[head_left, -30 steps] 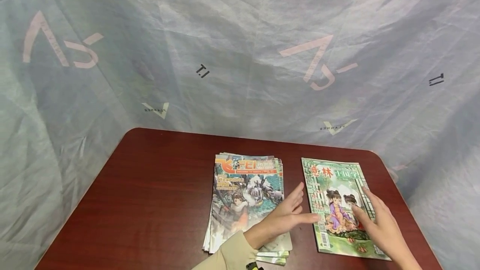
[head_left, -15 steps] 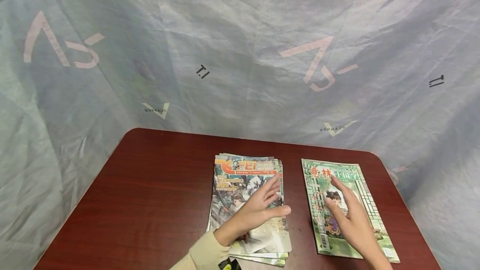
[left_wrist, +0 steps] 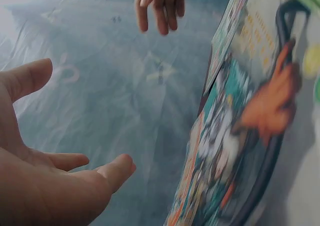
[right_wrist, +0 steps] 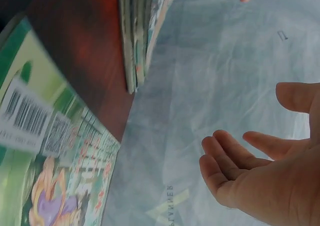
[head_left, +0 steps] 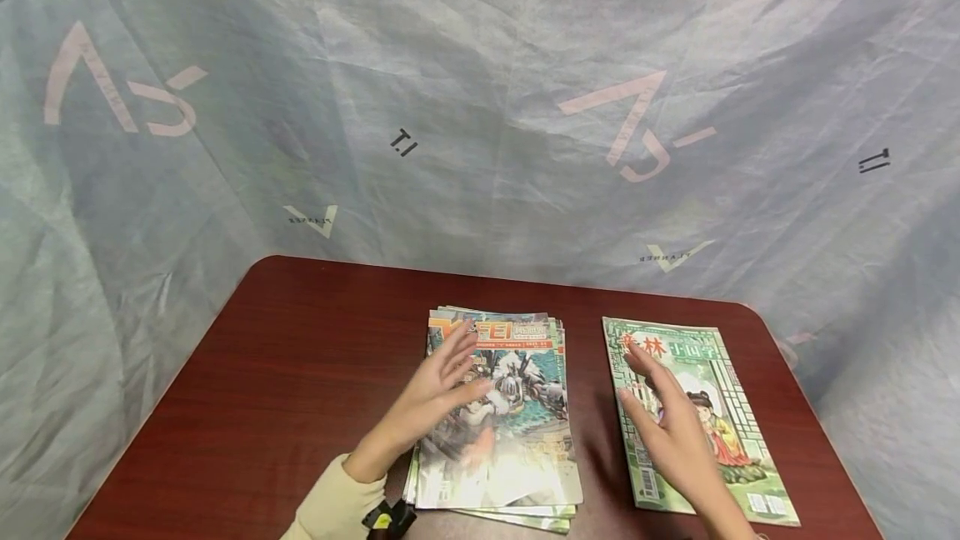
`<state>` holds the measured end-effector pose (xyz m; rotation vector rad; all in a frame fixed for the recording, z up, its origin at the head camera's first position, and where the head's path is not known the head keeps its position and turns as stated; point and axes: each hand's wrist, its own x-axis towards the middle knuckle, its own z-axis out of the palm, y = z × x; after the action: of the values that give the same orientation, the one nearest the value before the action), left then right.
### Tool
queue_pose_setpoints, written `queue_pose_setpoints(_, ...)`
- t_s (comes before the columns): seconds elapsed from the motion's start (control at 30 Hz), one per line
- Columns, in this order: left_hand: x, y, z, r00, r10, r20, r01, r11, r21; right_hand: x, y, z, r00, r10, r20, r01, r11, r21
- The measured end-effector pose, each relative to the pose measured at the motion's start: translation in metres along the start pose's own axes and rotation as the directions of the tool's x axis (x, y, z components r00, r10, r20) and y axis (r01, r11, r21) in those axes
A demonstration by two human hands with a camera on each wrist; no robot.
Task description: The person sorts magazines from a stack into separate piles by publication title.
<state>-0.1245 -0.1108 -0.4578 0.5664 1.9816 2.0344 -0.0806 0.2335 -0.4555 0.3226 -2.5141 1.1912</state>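
My left hand [head_left: 427, 394], fingers extended and thumb apart, hovers over the left edge of a stack of magazines [head_left: 517, 440] on the table. The top cover shows an orange title and an underwater scene. To the right, a green magazine [head_left: 738, 407] with cartoon children on its cover lies slightly turned. My right hand [head_left: 675, 432] is above its left side with fingers loosely straight. Neither palm has anything in it. The right wrist view shows the green magazine's barcode [right_wrist: 25, 116] and the side of the stack [right_wrist: 135, 41].
The dark red table [head_left: 285, 390] has rounded far corners. Grey printed cloth [head_left: 480, 107] hangs behind it and along both sides. A strip of bare tabletop separates the stack from the green magazine.
Both hands have moved left: the left from the stack's right edge to its left part, the right across the green magazine towards its left side. The magazines stay where they were.
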Motion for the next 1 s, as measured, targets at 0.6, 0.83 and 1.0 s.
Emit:
queue_pose_setpoints(0.6, 0.000, -0.016, -0.040, 0.957, 0.014, -0.290, 0.027, 0.990, 0.136, 0.013, -0.013, 0.039, 0.993, 0.082, 0.083, -0.089, 0.993, 0.081)
queue_pose_setpoints(0.83, 0.003, -0.021, -0.046, 0.916, -0.050, -0.399, 0.139, 0.970, 0.198, 0.011, -0.010, 0.049, 0.973, 0.167, 0.160, -0.190, 0.972, 0.137)
queue_pose_setpoints(1.0, 0.002, -0.026, -0.050, 0.878, -0.105, -0.466, 0.233, 0.946, 0.227, 0.010, -0.004, 0.056, 0.958, 0.207, 0.197, -0.234, 0.964, 0.128)
